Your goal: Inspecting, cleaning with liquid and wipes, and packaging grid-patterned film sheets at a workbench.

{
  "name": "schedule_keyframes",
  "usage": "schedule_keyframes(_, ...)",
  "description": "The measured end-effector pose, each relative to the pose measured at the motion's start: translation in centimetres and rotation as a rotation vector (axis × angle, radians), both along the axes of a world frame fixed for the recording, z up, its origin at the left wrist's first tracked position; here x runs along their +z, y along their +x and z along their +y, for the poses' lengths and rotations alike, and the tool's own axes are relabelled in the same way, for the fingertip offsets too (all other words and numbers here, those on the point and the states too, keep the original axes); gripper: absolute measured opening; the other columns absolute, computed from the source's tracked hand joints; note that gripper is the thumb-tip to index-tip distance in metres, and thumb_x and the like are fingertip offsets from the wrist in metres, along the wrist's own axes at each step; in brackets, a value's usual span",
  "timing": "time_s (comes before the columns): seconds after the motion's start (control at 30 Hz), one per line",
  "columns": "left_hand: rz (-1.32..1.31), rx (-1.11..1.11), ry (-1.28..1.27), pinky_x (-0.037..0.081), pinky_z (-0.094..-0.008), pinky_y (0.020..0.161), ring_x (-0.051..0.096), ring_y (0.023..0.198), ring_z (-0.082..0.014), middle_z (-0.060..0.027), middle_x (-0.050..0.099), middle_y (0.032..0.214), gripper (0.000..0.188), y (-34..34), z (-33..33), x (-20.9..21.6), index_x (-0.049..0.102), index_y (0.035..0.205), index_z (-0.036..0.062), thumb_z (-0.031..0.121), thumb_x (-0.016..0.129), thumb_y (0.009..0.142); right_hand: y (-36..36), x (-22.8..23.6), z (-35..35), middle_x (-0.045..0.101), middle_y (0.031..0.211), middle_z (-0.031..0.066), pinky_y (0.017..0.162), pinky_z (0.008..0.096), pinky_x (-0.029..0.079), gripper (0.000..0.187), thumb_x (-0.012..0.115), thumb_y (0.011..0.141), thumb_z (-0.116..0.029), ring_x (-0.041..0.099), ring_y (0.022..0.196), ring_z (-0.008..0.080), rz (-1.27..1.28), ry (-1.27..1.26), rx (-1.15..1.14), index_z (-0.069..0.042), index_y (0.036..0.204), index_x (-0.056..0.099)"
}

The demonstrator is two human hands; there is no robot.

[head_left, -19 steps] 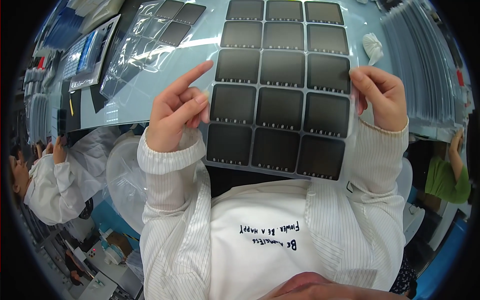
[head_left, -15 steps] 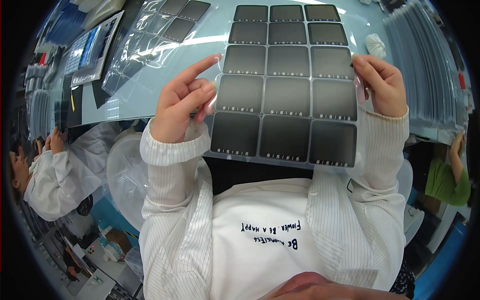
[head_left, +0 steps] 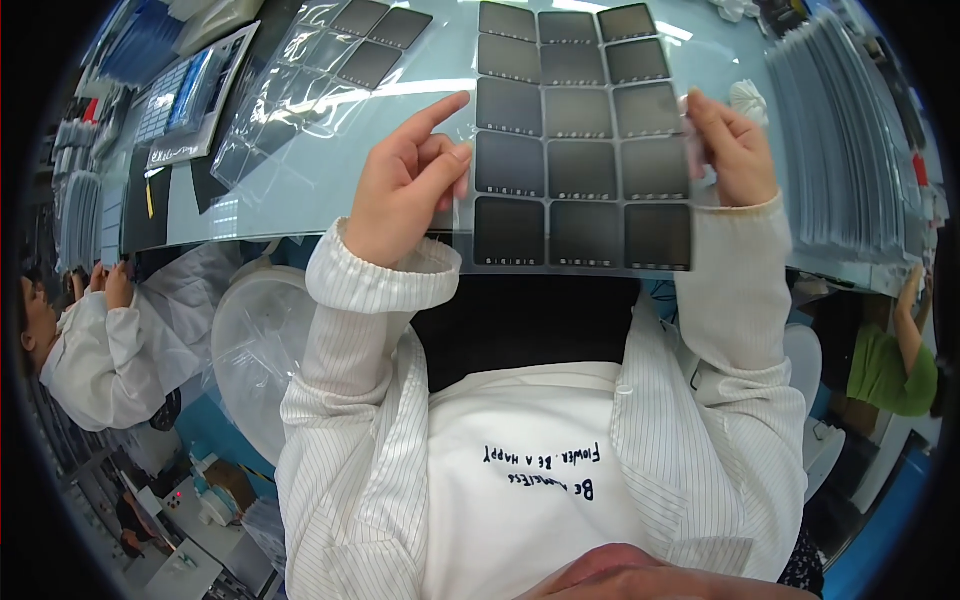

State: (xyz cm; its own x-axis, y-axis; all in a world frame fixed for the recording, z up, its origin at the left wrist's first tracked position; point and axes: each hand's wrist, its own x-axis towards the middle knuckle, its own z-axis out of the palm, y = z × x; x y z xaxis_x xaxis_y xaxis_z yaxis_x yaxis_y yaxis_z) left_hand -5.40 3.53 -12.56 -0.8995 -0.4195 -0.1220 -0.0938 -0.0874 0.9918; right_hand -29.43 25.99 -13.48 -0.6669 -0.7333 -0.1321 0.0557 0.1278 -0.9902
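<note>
Between my hands, above the table, hangs a clear sheet of dark rectangular panels point(head_left: 582, 165), set in three columns with a pale row of marks along each panel. My left hand point(head_left: 408, 178) pinches its left edge between thumb and curled fingers, the index finger stretched out along the upper side. On the opposite edge, my right hand point(head_left: 732, 150) is closed, thumb on top; a pinkish bit shows beside its fingers. Farther left on the table lies a clear pocket sheet point(head_left: 300, 110), with a few dark panels in its top pockets.
Tall stacks of clear sheets point(head_left: 840, 140) stand on the table's right side, beside a crumpled white wad point(head_left: 748, 102). At left lies a tablet-like board with a blue-white packet point(head_left: 190, 95). A co-worker in white point(head_left: 120, 350) sits at left; a green sleeve point(head_left: 890, 365) shows at right.
Both hands have moved the panel sheet away from my body. The sheet now looks smaller and more upright; its left edge and my left hand have shifted right, while my right hand moved slightly left.
</note>
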Motion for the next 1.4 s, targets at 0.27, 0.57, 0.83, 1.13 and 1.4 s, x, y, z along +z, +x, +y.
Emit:
schedule_keyframes(0.27,0.042,0.059,-0.333,0.030,-0.0187,0.049,0.036,0.049,-0.0032,0.0035,0.043,0.053,0.064,0.3,0.9,-1.2,0.032,0.142,0.0020,0.002,0.060,0.084,7.0,0.9,4.0,0.056,0.117,0.0053,0.078,0.0254,0.049,0.101,0.090,0.059,-0.016,0.054,0.099,0.0094,0.004,0.122,0.460,0.003,0.139,0.032)
schedule_keyframes(0.57,0.059,-0.041,-0.224,0.030,-0.0175,0.052,0.039,0.056,-0.0024,0.0056,0.043,0.062,0.048,0.3,0.3,-0.9,0.047,0.133,0.0006,0.001,0.058,0.086,10.5,1.6,4.0,0.063,0.098,0.0092,0.068,0.0224,0.048,0.056,0.071,0.077,-0.003,0.061,0.077,0.0109,0.433,0.119,-0.053,0.009,0.126,0.047)
schedule_keyframes(0.83,0.000,-0.010,-0.248,0.035,-0.0180,0.054,0.043,0.058,-0.0042,0.0038,0.047,0.065,0.034,0.6,0.5,-0.8,0.055,0.123,-0.0011,0.004,0.056,0.089,3.3,7.2,11.4,0.059,0.077,0.0005,0.056,0.0189,0.041,0.037,0.064,0.084,0.002,0.051,0.061,0.0055,0.726,-0.318,-0.674,0.002,0.120,0.056)
schedule_keyframes(1.13,0.007,-0.032,-0.228,0.036,-0.0187,0.054,0.045,0.059,-0.0051,0.0031,0.048,0.066,0.032,0.5,0.3,-0.8,0.057,0.121,0.0000,0.005,0.055,0.090,-7.9,14.3,27.0,0.065,0.091,0.0043,0.056,0.0206,0.044,0.037,0.068,0.085,-0.005,0.053,0.065,0.0073,0.644,-0.390,-1.151,-0.001,0.118,0.054)
schedule_keyframes(1.4,-0.017,-0.033,-0.236,0.036,-0.0187,0.055,0.046,0.060,-0.0052,0.0026,0.049,0.066,0.032,0.7,0.2,-1.0,0.057,0.121,0.0004,0.005,0.055,0.090,-12.1,12.1,28.2,0.063,0.087,0.0037,0.069,0.0204,0.047,0.042,0.070,0.085,-0.016,0.060,0.077,0.0114,0.639,0.305,-1.296,-0.001,0.121,0.055)
